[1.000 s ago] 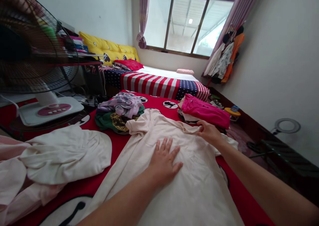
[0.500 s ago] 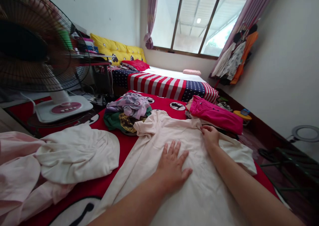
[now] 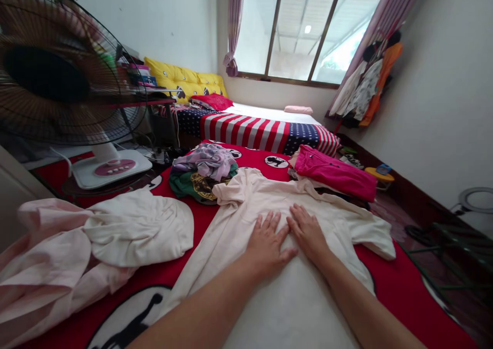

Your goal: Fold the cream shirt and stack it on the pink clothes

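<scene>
The cream shirt (image 3: 285,200) lies flat in the centre and lower middle of the frame, its collar toward the top and its long axis running up from the bottom edge. My left hand (image 3: 269,244) and my right hand (image 3: 309,233) are palm down on its chest, close together, the left fingers a little apart, the right ones nearly together, gripping nothing. At lower right, bare red cover (image 3: 412,287) gives room, while the purple-and-green pile (image 3: 206,167) and the pink garment (image 3: 335,174) sit near the sleeves.
</scene>
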Tool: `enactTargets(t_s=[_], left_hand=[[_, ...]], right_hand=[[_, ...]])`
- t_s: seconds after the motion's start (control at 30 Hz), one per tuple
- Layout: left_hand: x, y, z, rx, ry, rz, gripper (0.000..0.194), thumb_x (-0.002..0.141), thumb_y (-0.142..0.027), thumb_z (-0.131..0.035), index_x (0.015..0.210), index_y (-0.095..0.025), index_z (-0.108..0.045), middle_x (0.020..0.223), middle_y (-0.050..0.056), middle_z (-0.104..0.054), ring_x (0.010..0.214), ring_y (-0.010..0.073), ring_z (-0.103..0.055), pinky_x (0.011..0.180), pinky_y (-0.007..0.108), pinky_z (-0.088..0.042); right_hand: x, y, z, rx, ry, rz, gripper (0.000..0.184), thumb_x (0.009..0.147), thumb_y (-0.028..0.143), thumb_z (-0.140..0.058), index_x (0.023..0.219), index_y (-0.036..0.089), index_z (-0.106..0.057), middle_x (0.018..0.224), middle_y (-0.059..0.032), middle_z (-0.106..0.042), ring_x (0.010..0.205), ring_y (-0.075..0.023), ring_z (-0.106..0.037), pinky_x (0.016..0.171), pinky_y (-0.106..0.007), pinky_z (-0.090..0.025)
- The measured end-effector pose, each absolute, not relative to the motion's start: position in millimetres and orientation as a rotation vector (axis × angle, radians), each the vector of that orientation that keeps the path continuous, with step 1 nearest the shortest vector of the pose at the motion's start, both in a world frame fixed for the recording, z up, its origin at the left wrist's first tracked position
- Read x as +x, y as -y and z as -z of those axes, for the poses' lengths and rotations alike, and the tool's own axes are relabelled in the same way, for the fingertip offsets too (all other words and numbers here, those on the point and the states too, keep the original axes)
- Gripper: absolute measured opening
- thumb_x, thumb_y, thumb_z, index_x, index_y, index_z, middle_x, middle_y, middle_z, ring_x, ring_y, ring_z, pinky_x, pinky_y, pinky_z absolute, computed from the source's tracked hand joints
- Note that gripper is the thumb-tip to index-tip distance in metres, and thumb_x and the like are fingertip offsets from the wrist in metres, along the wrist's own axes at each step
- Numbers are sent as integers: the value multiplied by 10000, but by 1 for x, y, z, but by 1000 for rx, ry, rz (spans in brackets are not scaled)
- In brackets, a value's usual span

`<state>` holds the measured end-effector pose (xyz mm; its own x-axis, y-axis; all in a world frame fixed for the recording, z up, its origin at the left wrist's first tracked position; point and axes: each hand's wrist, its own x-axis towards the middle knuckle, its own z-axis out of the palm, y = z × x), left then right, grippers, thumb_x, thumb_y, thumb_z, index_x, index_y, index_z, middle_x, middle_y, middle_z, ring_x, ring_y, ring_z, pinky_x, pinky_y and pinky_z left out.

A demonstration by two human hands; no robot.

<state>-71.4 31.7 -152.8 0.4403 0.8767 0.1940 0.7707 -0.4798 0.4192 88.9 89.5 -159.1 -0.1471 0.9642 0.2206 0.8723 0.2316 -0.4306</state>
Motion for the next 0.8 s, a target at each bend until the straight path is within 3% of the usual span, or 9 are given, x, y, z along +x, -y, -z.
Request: enactTargets(t_s=[0.1,0.2,0.33,0.5,0.57,0.7,0.8], left_hand=[[-77,-38,151,2364,-1431,-593,656,899,-543,-477,1454,-207,-381,1558,139,-249,1450,278,-179,1181,481,-129],[-93,-50,144,2235,-1548,-754,578,878,-413,-574,1383,-147,-482,1501,165,-362,1393,266,-330,1151,393,-267],[-130,-67,125,2115,-1892,-1128,387,833,-213,-618,1219,-192,-615,1296,104,-552,1196,231,-521,1046,342,-405],[-171,-77,119,2079,-2284,-1048,558,668,-296,-773,1203,-230,-627,1218,109,-537,1120,301,-508,923,385,-462],[-180,-79,123,1958,-2268,-1083,491,637,-269,-772,1117,-229,-674,1112,103,-576,1050,295,-538,864,370,-471],[-195,-91,127,1554,-1948,-1558,151,664,-231,-681,804,-188,-716,798,42,-626,791,206,-588,773,303,-463],[-211,-102,125,1249,-1879,-1813,238,759,-336,-570,850,-141,-673,688,10,-591,658,156,-558,687,276,-475]], right_hand=[[92,-86,162,-1653,2060,-224,414,929,338,-410,1266,167,-579,1450,-129,-462,1393,-277,-339,1118,-569,-232],[95,-87,162,-1615,2048,-221,377,904,335,-474,1218,178,-611,1430,-129,-488,1374,-281,-374,1106,-558,-266],[95,-87,162,-1611,2045,-211,368,889,331,-498,1192,167,-628,1418,-132,-501,1363,-289,-389,1095,-552,-291],[92,-86,161,-1618,2020,-208,360,872,300,-522,1183,159,-636,1412,-124,-509,1355,-285,-399,1106,-541,-278],[91,-85,161,-1616,2011,-210,357,866,295,-529,1177,159,-641,1407,-123,-515,1352,-283,-404,1106,-534,-280],[92,-85,161,-1599,1997,-206,344,861,296,-534,1156,165,-654,1395,-119,-528,1346,-276,-413,1107,-511,-287],[92,-84,161,-1597,1990,-212,345,859,291,-534,1155,162,-654,1392,-116,-532,1344,-273,-416,1109,-509,-285]])
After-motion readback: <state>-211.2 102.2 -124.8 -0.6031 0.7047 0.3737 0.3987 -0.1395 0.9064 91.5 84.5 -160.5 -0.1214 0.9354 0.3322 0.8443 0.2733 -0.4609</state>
